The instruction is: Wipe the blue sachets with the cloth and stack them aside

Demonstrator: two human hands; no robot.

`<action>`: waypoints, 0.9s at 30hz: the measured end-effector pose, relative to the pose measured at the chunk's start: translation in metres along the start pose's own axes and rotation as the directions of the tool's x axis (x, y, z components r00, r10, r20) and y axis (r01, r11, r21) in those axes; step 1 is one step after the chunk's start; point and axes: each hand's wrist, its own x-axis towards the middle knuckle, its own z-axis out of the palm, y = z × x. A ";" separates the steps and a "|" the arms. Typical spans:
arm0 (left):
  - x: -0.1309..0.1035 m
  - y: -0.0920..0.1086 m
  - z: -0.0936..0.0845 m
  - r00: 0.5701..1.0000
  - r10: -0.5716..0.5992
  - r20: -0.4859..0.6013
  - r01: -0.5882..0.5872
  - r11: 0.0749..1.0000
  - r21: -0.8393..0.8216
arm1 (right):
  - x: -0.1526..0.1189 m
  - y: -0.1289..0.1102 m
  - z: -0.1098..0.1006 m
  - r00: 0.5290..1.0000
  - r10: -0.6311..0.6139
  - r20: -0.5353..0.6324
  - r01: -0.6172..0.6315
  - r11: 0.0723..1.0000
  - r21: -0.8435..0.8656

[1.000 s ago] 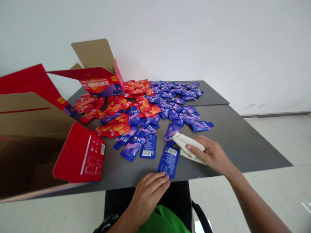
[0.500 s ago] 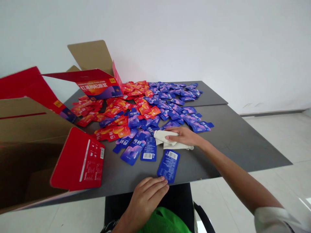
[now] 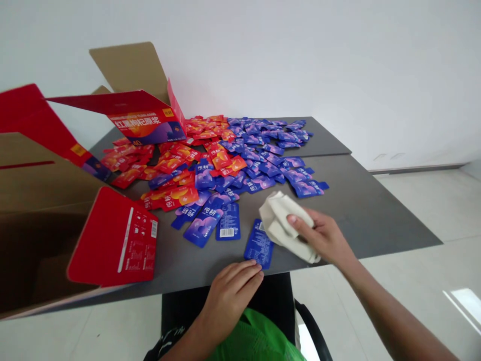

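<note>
Wall: a pale wall (image 3: 300, 60) is standing behind the grey table (image 3: 379, 210).
Right hand (image 3: 326, 235): it is gripping a white cloth (image 3: 287, 220), its thumb pressing on top and its other fingers mostly hiding beneath.
Cloth: it is bunching into loose folds, so it is probably light, soft and unbreakable; the thick middle, where the hand is holding it, is likely offering the firmest hold.
Blue pouch (image 3: 258, 248): it is lying flat near the table's front edge, left of the right hand, the cloth overlapping its upper right corner; whether they are touching, one cannot tell. Its surface is looking smooth, perhaps slippery, and light; the edges are likely the place for holding it.
Left hand (image 3: 233, 293): its fingers are lying extended, the tips resting on the pouch's near edge without visibly clasping it.
Blue sachets (image 3: 266, 135): they are spreading beyond the cloth.
Red sachets (image 3: 176, 160): they are heaping farther left, beside the open cartons (image 3: 145, 123).
</note>
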 end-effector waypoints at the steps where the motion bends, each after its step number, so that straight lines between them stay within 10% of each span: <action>1: 0.001 0.002 0.001 1.000 -0.004 0.010 0.004 1.000 0.008 | -0.010 -0.005 0.013 0.993 -0.107 0.045 0.110 0.992 -0.060; 6: 0.002 0.008 -0.002 0.999 0.010 0.040 -0.013 0.998 0.059 | -0.022 -0.004 0.059 0.876 -0.358 0.323 0.455 0.837 -0.304; 15: -0.005 0.006 0.002 1.000 0.014 0.004 -0.015 0.996 0.087 | 0.050 0.010 0.026 0.897 -0.360 0.256 0.442 0.707 -0.552; 19: -0.006 0.008 0.004 0.999 -0.020 -0.028 0.023 0.997 0.080 | 0.020 -0.011 0.026 0.896 -0.412 0.167 0.438 0.758 -0.483; 27: -0.004 0.009 0.004 0.998 -0.029 -0.065 0.033 0.997 0.076 | -0.006 0.007 0.057 0.837 -0.360 0.412 0.520 0.756 -0.396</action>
